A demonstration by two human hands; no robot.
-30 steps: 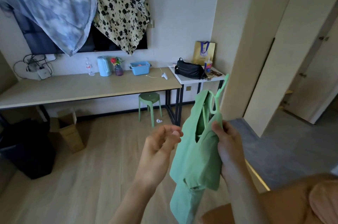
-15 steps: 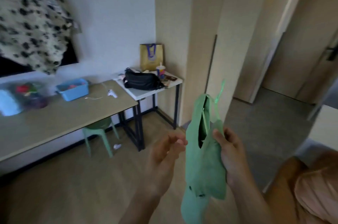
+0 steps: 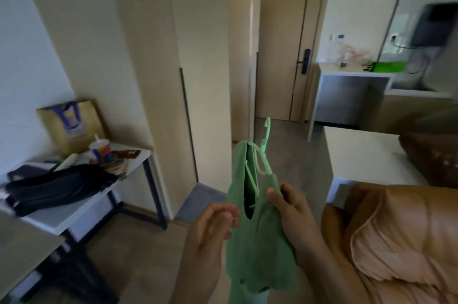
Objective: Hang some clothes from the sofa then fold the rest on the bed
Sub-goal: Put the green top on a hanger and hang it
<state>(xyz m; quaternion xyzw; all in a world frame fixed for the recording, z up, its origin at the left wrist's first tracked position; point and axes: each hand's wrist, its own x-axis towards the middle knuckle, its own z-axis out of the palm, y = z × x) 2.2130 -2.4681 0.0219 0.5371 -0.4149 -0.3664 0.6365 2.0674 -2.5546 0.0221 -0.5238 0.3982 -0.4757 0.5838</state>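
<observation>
Well off to the left of your left hand, a soft black bag (image 3: 57, 187) lies slumped on a white-topped side table (image 3: 81, 209) with dark metal legs. Behind it stand a glossy gold gift bag (image 3: 71, 125) and a paper cup (image 3: 100, 148) with a straw. Your left hand (image 3: 213, 227) is raised, palm turned inward and fingers loosely curled toward the thumb. Its fingertips meet the left edge of the green garment (image 3: 260, 241); whether they pinch the cloth cannot be told. The garment is thin, matte fabric, hanging between your two hands with its long axis vertical, neck opening uppermost and hem running out of view below. It sits on a pale green plastic hanger (image 3: 263, 152), slender and rounded, whose hook rises above your hands and points up, leaning slightly right. Your right hand (image 3: 295, 219) pinches the garment's upper right edge between thumb and curled fingers. Beyond that hand, to its right, is a tan leather sofa (image 3: 421, 204), smooth and padded, with a peach satin-like cushion (image 3: 396, 254), piped at the seam, lying on it.
</observation>
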